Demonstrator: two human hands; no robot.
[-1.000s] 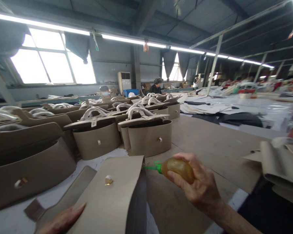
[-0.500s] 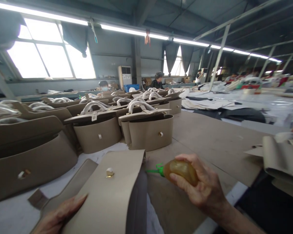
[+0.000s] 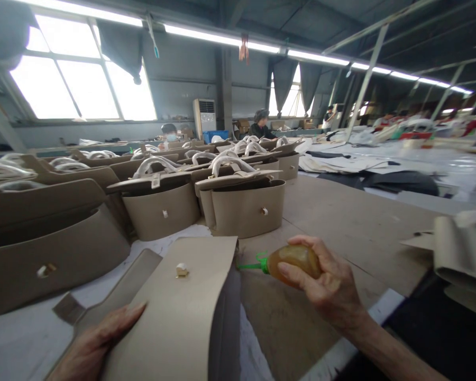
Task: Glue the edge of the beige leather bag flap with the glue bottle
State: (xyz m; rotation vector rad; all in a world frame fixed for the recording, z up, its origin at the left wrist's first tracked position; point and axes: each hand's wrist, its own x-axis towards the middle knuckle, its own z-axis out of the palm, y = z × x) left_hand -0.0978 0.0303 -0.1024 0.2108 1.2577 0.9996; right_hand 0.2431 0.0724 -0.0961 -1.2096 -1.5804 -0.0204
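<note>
A taupe bag [image 3: 51,254] stands at far left. Nearer, the left hand [image 3: 107,336] lies along the left edge of a bag panel [image 3: 178,312], its lower fingers hidden, so I cannot tell whether it grips. The panel lies at the front of the desk [image 3: 337,211], clasp [image 3: 181,270] upward. By its far right corner is the green nozzle [image 3: 252,265] of an amber bottle [image 3: 291,264], wrapped in the right hand [image 3: 331,280]; farther right lies folded taupe material [image 3: 464,254]

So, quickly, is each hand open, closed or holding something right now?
Left hand: touching the smooth, beige, leather-like bag; whether it grips cannot be told.
Right hand: closed, holding the rounded, amber, green-tipped squeeze bottle.
</note>
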